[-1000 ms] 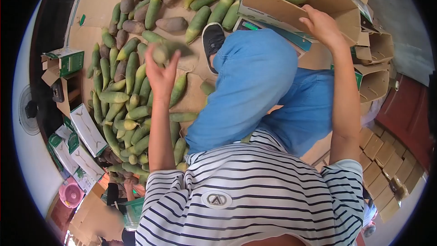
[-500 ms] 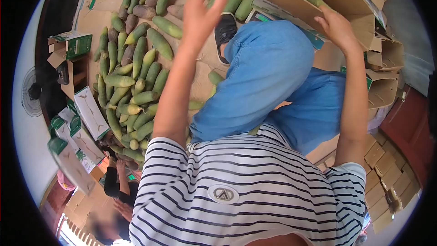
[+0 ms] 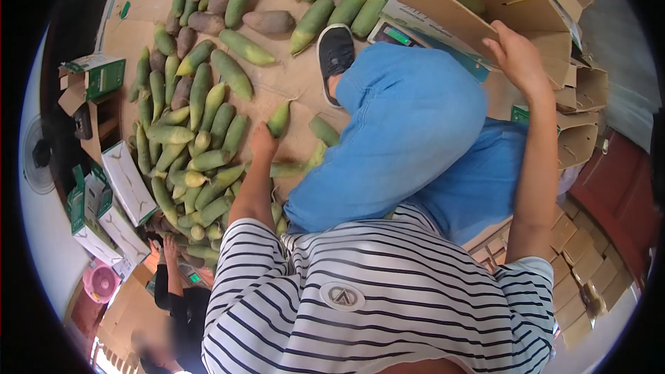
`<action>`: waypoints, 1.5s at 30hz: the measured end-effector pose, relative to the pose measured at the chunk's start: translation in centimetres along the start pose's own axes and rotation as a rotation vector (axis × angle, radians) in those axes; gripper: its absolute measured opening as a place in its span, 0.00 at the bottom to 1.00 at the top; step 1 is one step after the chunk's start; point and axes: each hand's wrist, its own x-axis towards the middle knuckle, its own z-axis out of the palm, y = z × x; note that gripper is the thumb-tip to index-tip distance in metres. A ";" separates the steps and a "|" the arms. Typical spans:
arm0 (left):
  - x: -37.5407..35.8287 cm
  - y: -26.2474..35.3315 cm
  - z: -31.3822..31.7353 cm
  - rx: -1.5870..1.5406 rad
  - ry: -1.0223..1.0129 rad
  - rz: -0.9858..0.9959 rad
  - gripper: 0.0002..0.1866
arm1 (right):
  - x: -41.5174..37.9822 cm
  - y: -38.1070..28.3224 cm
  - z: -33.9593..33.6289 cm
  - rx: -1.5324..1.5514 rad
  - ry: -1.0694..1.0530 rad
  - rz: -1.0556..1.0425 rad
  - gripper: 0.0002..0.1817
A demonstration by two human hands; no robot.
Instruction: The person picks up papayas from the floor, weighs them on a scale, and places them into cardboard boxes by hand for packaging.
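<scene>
Left hand closes its grip on a green, taper-ended fruit — right hand grips the cardboard box edge.

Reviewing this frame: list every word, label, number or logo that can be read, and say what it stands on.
No word or number can be read.
Striped shirt: an oval badge with a triangle-like emblem, no legible letters.
Green-and-white cartons: printing too small and blurred to read.
Open cardboard box under the right hand: green print on its flap, unreadable.
The left hand grips a green fruit, unmarked.
</scene>
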 end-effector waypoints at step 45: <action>-7.2 0.2 -6.0 -0.051 0.257 0.064 0.24 | -0.3 -0.5 0.2 -0.078 0.036 -0.015 0.16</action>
